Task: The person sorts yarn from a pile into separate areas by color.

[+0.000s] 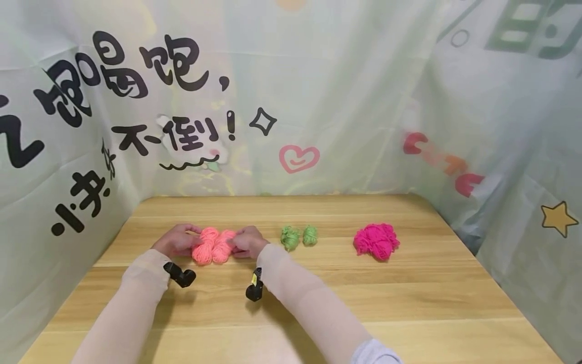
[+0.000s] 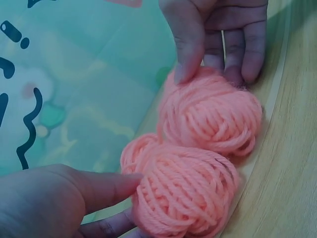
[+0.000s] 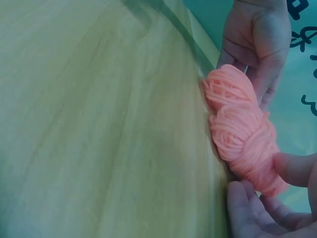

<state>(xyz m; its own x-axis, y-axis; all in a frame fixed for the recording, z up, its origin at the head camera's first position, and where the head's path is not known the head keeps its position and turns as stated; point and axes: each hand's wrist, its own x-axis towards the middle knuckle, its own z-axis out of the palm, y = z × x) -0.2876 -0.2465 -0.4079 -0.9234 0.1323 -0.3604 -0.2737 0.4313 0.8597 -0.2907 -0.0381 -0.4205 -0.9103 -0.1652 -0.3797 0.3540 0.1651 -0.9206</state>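
Note:
Two coral-pink yarn balls lie side by side on the wooden table, touching each other. My left hand [image 1: 178, 239] holds the left yarn ball [image 2: 185, 193] at its outer side, thumb on top and fingers low beside it. From the other side, my right hand [image 1: 248, 241] grips the right yarn ball [image 2: 213, 114] between thumb and fingers. In the right wrist view the right thumb presses the end of the right yarn ball [image 3: 252, 158], with the fingers partly tucked beneath. Some fingertips of both hands are hidden by the yarn.
Right of the hands sit two small green yarn balls [image 1: 289, 237]. Further right on the wooden table [image 1: 318, 298] lies a magenta yarn clump [image 1: 377, 241]. A printed curtain [image 1: 354, 126] hangs along the back and both sides. Each wrist carries a black camera mount.

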